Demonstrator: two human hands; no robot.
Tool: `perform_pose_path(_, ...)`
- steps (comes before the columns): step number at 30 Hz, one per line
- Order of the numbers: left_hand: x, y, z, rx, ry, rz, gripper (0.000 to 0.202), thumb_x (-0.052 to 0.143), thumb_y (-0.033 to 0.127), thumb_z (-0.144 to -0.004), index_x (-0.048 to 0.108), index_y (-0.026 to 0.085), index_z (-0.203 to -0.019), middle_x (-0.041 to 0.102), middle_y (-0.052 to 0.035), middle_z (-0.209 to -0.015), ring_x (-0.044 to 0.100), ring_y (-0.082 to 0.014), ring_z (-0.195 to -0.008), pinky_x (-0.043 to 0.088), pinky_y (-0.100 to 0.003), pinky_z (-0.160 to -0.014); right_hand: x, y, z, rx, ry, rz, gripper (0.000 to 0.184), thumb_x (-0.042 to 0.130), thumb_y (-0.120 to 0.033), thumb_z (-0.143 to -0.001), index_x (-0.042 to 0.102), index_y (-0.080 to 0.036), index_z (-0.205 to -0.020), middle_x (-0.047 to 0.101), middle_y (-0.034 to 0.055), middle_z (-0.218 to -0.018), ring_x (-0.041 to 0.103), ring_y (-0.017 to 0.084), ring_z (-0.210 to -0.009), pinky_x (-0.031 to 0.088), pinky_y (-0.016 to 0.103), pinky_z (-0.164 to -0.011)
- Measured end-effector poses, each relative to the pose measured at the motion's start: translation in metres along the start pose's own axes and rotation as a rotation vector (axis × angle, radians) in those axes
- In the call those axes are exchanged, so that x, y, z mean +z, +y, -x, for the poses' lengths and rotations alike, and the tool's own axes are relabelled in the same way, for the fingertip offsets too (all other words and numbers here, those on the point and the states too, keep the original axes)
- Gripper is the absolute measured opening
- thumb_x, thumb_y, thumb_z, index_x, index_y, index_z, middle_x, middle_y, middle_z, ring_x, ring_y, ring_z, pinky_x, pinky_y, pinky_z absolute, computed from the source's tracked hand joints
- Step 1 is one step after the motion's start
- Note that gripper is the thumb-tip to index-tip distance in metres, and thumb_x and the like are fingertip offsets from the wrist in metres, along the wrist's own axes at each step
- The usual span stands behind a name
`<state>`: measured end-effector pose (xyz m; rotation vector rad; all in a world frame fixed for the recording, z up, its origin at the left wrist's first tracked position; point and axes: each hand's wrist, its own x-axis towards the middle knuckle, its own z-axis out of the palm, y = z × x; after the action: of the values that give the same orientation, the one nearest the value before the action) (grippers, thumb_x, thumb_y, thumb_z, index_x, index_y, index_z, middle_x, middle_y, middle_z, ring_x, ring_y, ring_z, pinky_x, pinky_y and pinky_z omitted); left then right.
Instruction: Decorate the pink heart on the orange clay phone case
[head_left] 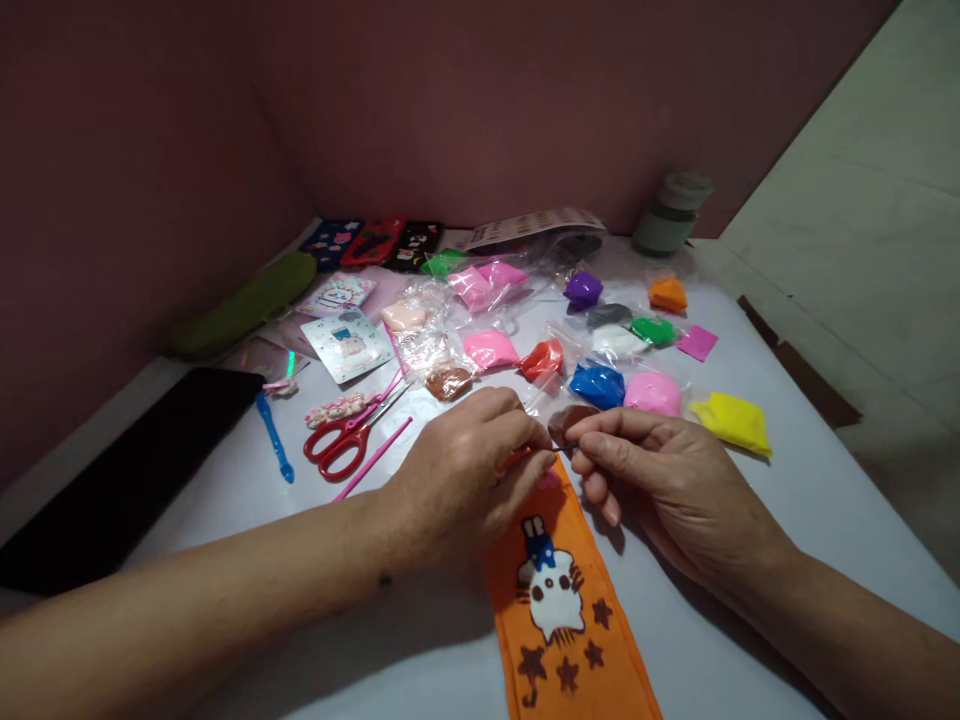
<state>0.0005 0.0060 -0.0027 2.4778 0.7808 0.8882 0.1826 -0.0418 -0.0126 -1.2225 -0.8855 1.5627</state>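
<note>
Closely paired over the surface, both hands work at one small spot. The left hand point(465, 470) has its fingers point(517, 420) closed in a pinch on a thin red tool point(517, 458). The right hand point(667, 480) has thumb and forefinger shut together at the tool's tip; whether they grip the tip or a crumb of clay is too small to tell. Just below the fingertips lies an orange felt strip point(592, 690) with a white cat figure point(553, 600); just beyond them sits a bag of brown clay point(568, 420). The tool looks light, stiff and probably slick, best pinched near its tip. Any clay would be soft and dent easily.
</note>
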Motion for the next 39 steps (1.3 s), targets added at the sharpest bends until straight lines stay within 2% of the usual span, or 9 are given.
perform_pose_path(6,0.0,-0.002,0.0,0.023,0.026,-0.028,0.013,0.054,0.013,-0.086,0.066,0.013,-0.08,0.061,-0.0054,-0.074,0.056,-0.0133,-0.067,0.046,-0.024,-0.058,-0.003,0.002,0.002,-0.019,0.001,0.062,0.026,0.069,-0.041,-0.079,0.064,-0.017,-0.087,0.061,0.0001,-0.068,0.052,0.007,-0.047,0.041,0.017,-0.039)
perform_pose_path(10,0.0,-0.002,0.0,0.046,0.027,-0.035,0.015,0.054,0.013,-0.086,0.067,0.011,-0.079,0.062,-0.0064,-0.073,0.056,-0.0136,-0.066,0.047,-0.024,-0.059,-0.002,-0.001,0.004,-0.054,-0.037,0.102,0.027,0.063,-0.044,-0.083,0.063,-0.018,-0.088,0.063,0.0021,-0.074,0.056,0.009,-0.052,0.045,0.02,-0.043)
perform_pose_path(13,0.0,-0.002,0.001,0.063,0.034,-0.036,0.014,0.055,0.013,-0.086,0.067,0.011,-0.079,0.062,-0.0061,-0.072,0.057,-0.0136,-0.067,0.046,-0.024,-0.059,0.001,-0.003,0.005,-0.102,-0.049,0.154,0.024,0.068,-0.039,-0.079,0.064,-0.019,-0.093,0.064,0.0023,-0.08,0.059,0.011,-0.061,0.048,0.022,-0.052)
perform_pose_path(16,0.002,-0.001,0.002,0.07,0.035,-0.036,0.013,0.056,0.013,-0.086,0.067,0.011,-0.079,0.061,-0.005,-0.071,0.057,-0.0129,-0.066,0.045,-0.022,-0.057,0.005,-0.004,0.007,-0.174,-0.029,0.246,0.018,0.075,-0.029,-0.073,0.066,-0.02,-0.087,0.064,0.0,-0.083,0.059,0.008,-0.068,0.048,0.02,-0.061)
perform_pose_path(18,0.002,-0.001,0.003,0.074,0.033,-0.031,0.014,0.056,0.013,-0.086,0.068,0.01,-0.079,0.061,-0.0054,-0.071,0.057,-0.0131,-0.066,0.045,-0.022,-0.056,0.006,-0.004,0.009,-0.218,-0.012,0.309,0.012,0.072,-0.027,-0.076,0.068,-0.021,-0.085,0.064,-0.0009,-0.084,0.059,0.007,-0.07,0.048,0.018,-0.064)
perform_pose_path(24,0.003,0.001,0.003,0.073,0.035,-0.027,0.008,0.062,0.015,-0.084,0.069,0.01,-0.081,0.062,-0.0055,-0.071,0.058,-0.0138,-0.067,0.046,-0.022,-0.058,0.006,-0.005,0.012,-0.282,0.027,0.425,0.007,0.066,-0.028,-0.081,0.066,-0.021,-0.082,0.061,-0.0027,-0.069,0.055,0.007,-0.059,0.045,0.019,-0.057)
perform_pose_path(34,0.001,0.0,0.0,0.061,0.046,-0.022,0.012,0.058,0.011,-0.085,0.068,0.012,-0.078,0.063,-0.0044,-0.072,0.059,-0.0128,-0.067,0.047,-0.022,-0.059,0.008,-0.006,0.009,-0.304,0.039,0.47,0.01,0.064,-0.028,-0.082,0.062,-0.02,-0.075,0.056,-0.0045,-0.06,0.051,0.006,-0.053,0.042,0.017,-0.052)
perform_pose_path(39,0.001,0.001,0.001,0.048,0.042,-0.021,0.006,0.062,0.011,-0.082,0.068,0.012,-0.081,0.063,-0.0038,-0.073,0.058,-0.0127,-0.069,0.046,-0.021,-0.058,0.007,-0.007,0.009,-0.295,0.048,0.476,0.011,0.063,-0.027,-0.082,0.062,-0.019,-0.075,0.056,-0.0039,-0.06,0.051,0.006,-0.053,0.042,0.018,-0.051)
